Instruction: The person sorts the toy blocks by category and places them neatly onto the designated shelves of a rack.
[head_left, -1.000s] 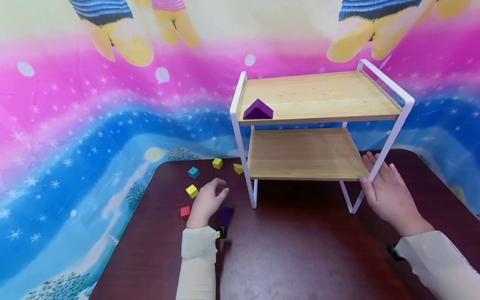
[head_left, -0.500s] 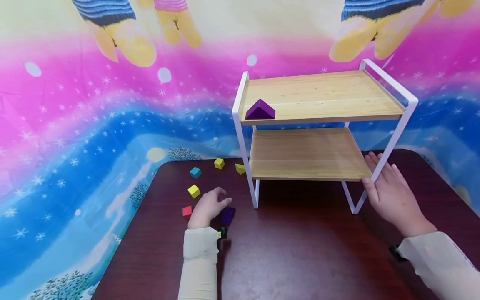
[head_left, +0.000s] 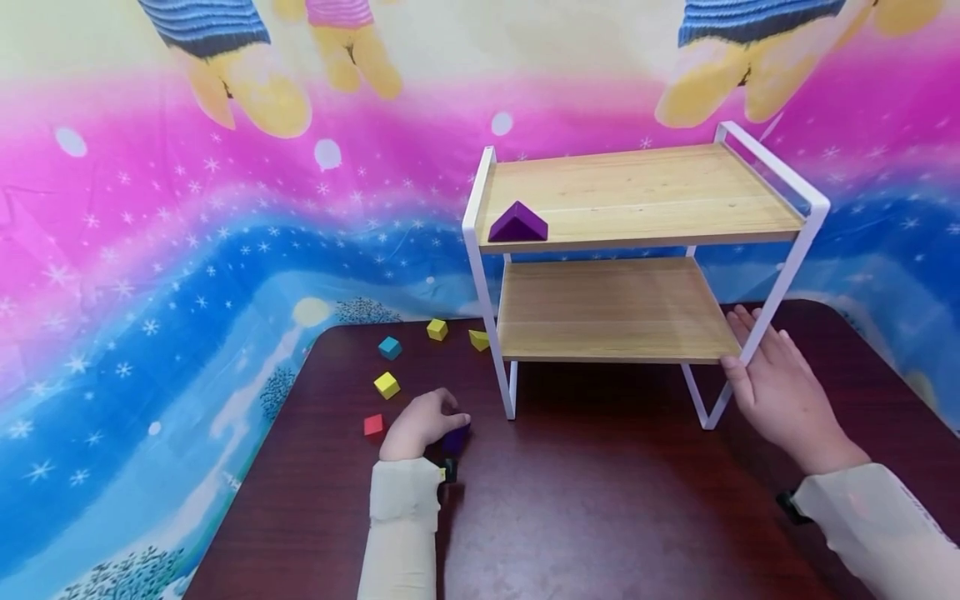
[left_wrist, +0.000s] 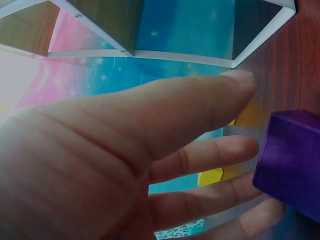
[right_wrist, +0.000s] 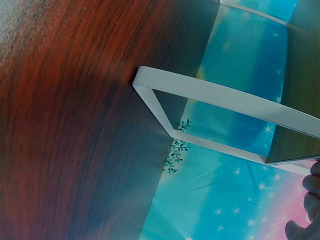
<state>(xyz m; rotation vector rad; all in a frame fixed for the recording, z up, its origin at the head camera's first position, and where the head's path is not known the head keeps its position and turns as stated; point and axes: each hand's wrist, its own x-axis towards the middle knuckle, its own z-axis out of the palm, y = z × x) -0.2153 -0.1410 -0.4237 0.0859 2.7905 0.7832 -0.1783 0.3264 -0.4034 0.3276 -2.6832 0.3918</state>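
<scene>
Hovering at nearer purple block [head_left: 456, 440], left hand [head_left: 424, 422] loosely spread, right hand [head_left: 782, 398] straight-fingered against shelf [head_left: 618, 310].

Can read no text, label, brand, number or sign in any of the three views. Can make out only a faint row of tiny marks [head_left: 913, 507] along the edge of the right sleeve [head_left: 870, 517] in the head view, too small to tell whether lettering or mere pattern.
</scene>
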